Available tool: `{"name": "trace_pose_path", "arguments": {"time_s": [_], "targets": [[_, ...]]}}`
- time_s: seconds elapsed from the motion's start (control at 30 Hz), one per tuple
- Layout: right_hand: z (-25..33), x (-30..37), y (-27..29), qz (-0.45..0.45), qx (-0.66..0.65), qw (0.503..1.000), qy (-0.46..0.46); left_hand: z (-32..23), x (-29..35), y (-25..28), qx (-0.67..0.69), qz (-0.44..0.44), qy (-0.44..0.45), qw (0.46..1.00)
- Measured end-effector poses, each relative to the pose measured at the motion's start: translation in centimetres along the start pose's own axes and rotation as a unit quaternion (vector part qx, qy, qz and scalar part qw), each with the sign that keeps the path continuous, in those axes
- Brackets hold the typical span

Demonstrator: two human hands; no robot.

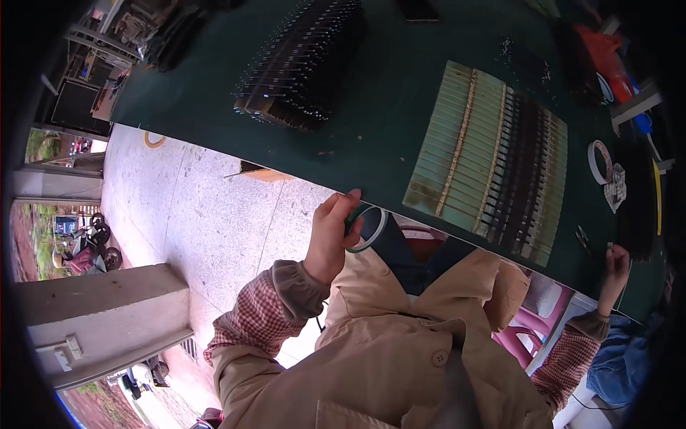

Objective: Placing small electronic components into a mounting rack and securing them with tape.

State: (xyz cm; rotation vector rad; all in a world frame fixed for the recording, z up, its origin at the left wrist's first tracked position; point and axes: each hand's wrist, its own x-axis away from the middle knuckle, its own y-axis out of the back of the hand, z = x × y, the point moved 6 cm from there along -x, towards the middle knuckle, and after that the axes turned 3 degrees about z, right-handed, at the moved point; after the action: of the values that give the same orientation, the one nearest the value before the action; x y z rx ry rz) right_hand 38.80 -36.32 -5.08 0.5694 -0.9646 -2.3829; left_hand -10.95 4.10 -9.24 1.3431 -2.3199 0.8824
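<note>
Holding roll of tape point(384, 223) in left hand point(330, 232), fingers clamped on its left side, right at near edge of desk point(386, 143). Striped panel point(493, 164) flat on desk, right of the roll, set between both hands and a bit farther in; close to square, bands running near to far, crosswise to the left-right span of the hands. Nearer to left hand, by the look of it. Right hand point(617, 266) at near edge, right of pliers point(584, 237), fingers drawn together; cannot tell if clamped on anything.
</note>
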Motion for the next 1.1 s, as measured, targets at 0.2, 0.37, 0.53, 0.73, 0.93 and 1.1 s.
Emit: {"name": "trace_pose_path", "arguments": {"time_s": [0.2, 0.37, 0.53, 0.73, 0.93, 1.1], "targets": [[7.6, -2.6, -1.5, -0.059, 0.251, 0.947, 0.191, -0.1, -1.1, 0.3, 0.027, -0.005, 0.010, 1.000], [12.9, -5.1, -1.1, -0.048, 0.175, 0.964, 0.194, -1.3, 0.1, 2.3, -0.066, -0.114, -0.230, 0.964], [16.4, -10.1, -5.5, 0.088, 0.083, 0.977, 0.174, -1.5, 4.8, -3.6, -0.318, -0.068, -0.493, 0.807], [23.2, -15.2, -18.7, 0.222, 0.026, 0.941, 0.255, 3.1, 6.4, -17.2, -0.488, 0.309, -0.541, 0.611], [23.5, -16.1, -22.5, 0.181, 0.096, 0.945, 0.255, 5.6, 5.7, -19.6, -0.602, 0.355, -0.525, 0.486], [24.6, -16.7, -23.5, 0.151, 0.122, 0.944, 0.268, 5.8, 5.5, -19.7, -0.652, 0.333, -0.518, 0.442]]}}
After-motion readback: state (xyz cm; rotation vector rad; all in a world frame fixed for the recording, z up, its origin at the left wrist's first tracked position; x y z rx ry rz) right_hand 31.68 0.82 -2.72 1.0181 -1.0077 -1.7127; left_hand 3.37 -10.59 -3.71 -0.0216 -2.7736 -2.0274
